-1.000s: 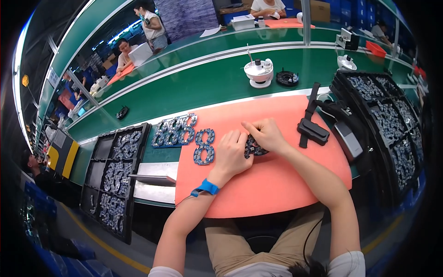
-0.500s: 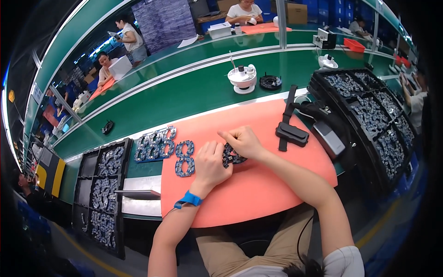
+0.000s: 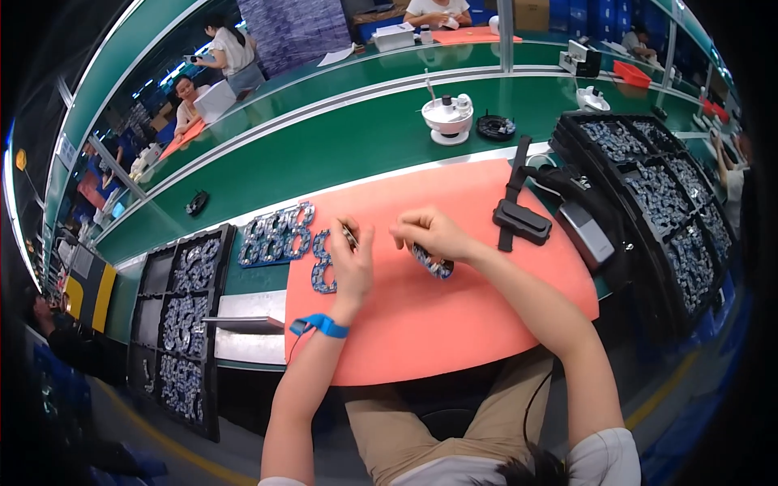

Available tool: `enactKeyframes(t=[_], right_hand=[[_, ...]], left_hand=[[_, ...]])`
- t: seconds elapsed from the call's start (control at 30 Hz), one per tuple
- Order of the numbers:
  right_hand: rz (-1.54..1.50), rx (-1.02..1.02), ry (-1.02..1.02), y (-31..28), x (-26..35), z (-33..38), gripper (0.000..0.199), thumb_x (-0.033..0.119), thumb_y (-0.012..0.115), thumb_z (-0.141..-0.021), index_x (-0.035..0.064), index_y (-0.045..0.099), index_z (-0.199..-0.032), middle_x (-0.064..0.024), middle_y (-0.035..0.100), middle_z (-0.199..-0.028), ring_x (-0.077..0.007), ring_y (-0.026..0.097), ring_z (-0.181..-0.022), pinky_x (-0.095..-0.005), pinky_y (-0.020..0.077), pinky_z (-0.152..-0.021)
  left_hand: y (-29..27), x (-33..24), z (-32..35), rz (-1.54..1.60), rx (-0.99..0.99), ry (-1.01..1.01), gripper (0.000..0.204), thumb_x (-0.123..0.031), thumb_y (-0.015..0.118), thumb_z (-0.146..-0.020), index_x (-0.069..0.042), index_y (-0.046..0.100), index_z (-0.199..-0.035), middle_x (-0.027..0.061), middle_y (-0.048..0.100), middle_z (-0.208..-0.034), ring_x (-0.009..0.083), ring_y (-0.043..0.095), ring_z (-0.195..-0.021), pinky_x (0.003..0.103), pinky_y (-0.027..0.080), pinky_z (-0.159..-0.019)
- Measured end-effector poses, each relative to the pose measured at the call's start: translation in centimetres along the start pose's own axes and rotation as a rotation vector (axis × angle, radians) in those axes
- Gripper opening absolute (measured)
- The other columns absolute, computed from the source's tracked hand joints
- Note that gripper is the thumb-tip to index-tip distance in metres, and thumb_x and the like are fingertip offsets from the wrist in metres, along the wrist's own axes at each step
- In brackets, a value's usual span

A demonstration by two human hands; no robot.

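My left hand (image 3: 353, 263) is closed on a small circuit board piece (image 3: 350, 236), raised above the mat and partly hidden by the fingers. To its right, my right hand (image 3: 438, 236) grips a dark, curved circuit board (image 3: 433, 264) that shows below the fingers. The hands are apart. Beside my left hand lies a figure-eight circuit board (image 3: 322, 263), half covered by that hand. A panel of several joined figure-eight boards (image 3: 275, 235) rests farther left, at the edge of the orange mat (image 3: 405, 340). A blue wrist strap (image 3: 324, 326) circles my left wrist.
Black compartment trays full of small boards stand at left (image 3: 220, 324) and right (image 3: 622, 162). A metal plate (image 3: 243, 344) lies by the left tray. A black strapped device (image 3: 523, 220) sits on the mat. White round devices (image 3: 447, 120) stand on the green bench; people work beyond.
My hands have drawn apart: the left one has turned upright and holds a small board piece, while the right keeps a curved board. The whole view has shifted slightly.
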State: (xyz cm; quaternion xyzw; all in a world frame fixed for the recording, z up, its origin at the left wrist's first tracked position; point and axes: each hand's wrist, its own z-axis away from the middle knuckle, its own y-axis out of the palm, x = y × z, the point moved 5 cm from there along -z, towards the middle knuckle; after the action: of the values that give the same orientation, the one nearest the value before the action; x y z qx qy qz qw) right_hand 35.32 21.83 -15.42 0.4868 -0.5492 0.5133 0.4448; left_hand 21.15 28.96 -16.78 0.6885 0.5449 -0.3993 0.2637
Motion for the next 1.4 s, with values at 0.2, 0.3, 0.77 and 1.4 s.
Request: enactKeyframes(t=[0.2, 0.3, 0.77, 1.4], right_hand=[[0.812, 0.085, -0.484, 4.2, -0.2, 1.3, 0.031, 0.036, 0.060, -0.085, 0.0071, 0.059, -0.095, -0.0074, 0.064, -0.063, -0.0268, 0.063, -0.058, -0.0379, 0.0487, -0.053], [0.929, -0.010, -0.449, 4.5, -0.6, 1.3, 0.026, 0.034, 0.060, -0.085, 0.0081, 0.057, -0.090, -0.0051, 0.064, -0.065, -0.0251, 0.062, -0.055, -0.0371, 0.0478, -0.050], [0.877, -0.049, -0.641, 4.5, 1.6, 1.7, 0.030, 0.038, 0.052, -0.089, 0.0077, 0.054, -0.091, -0.0082, 0.060, -0.068, -0.0273, 0.061, -0.057, -0.0388, 0.0458, -0.048], [0.780, -0.295, -0.596, 3.8, 1.7, 1.7, 0.018, 0.022, 0.053, -0.089, 0.0042, 0.055, -0.089, -0.0111, 0.062, -0.072, -0.0300, 0.061, -0.060, -0.0407, 0.0484, -0.052]], left_hand=[[0.0, 1.7, -0.3, 0.301, -0.052, -0.311, 0.024, -0.013, 0.060, -0.087, -0.010, 0.038, -0.077, -0.0037, 0.035, -0.067, 0.0041, 0.033, -0.055, 0.021, 0.027, -0.047], [0.7, 0.3, 0.1, 0.344, 0.068, -0.310, 0.025, -0.011, 0.059, -0.085, -0.010, 0.038, -0.071, -0.0050, 0.035, -0.063, 0.0016, 0.032, -0.051, 0.020, 0.023, -0.043], [0.5, -0.2, 0.5, 0.307, 0.087, -0.374, 0.033, -0.037, 0.040, -0.096, -0.009, 0.050, -0.082, -0.0033, 0.039, -0.070, 0.0039, 0.035, -0.053, 0.019, 0.027, -0.042], [0.2, -1.0, 0.2, 0.278, 0.037, -0.183, 0.028, -0.014, 0.068, -0.083, -0.009, 0.041, -0.086, -0.0055, 0.040, -0.067, 0.0009, 0.037, -0.058, 0.017, 0.029, -0.048]])
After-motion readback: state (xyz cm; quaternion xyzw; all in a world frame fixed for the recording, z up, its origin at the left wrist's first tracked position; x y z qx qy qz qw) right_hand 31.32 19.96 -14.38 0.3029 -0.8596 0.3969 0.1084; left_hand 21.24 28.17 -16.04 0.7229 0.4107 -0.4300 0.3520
